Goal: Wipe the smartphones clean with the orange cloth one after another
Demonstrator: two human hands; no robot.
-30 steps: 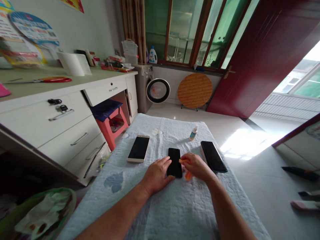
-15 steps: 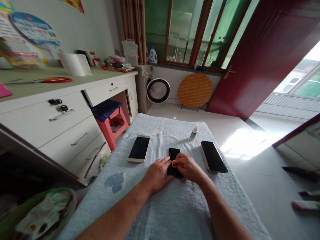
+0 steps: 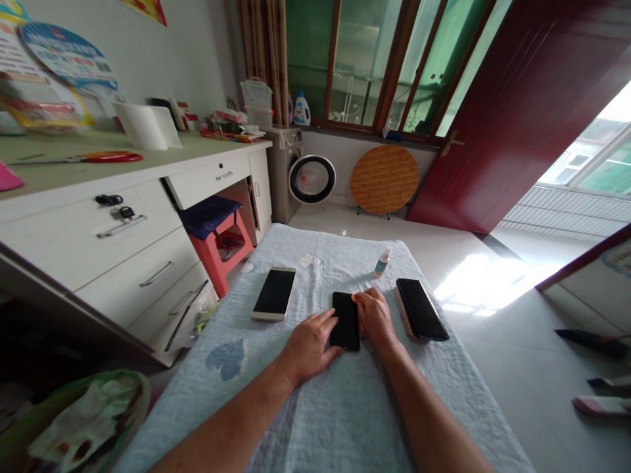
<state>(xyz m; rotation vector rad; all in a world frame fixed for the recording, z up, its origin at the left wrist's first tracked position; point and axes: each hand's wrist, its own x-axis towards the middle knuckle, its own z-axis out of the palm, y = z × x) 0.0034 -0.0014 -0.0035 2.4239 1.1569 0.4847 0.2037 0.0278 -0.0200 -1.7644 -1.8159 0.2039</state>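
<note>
A black smartphone (image 3: 346,323) lies screen up on the cloth between my hands. My left hand (image 3: 309,345) holds its left side, fingertips on the long edge and thumb at the lower corner. My right hand (image 3: 375,318) is closed at the phone's upper right edge, pinching a small orange-yellow piece (image 3: 354,298) that is mostly hidden by the fingers; its kind is unclear. Left of them lies a white-framed smartphone (image 3: 275,293) with a dark screen. To the right, another black phone (image 3: 422,309) rests on a pinkish thing. A small spray bottle (image 3: 382,261) stands upright beyond my right hand.
A pale blue quilted cloth (image 3: 315,414) covers the table. On the left are a white drawer desk (image 3: 133,243), a red stool (image 3: 221,253) and a bin (image 3: 142,401). A washing machine (image 3: 286,174) with its door open and a round wooden tabletop (image 3: 384,177) are behind.
My right hand has moved from the middle of the phone to its upper right edge, with the orange-yellow piece in it. More of the screen shows. My left hand has stayed in place.
</note>
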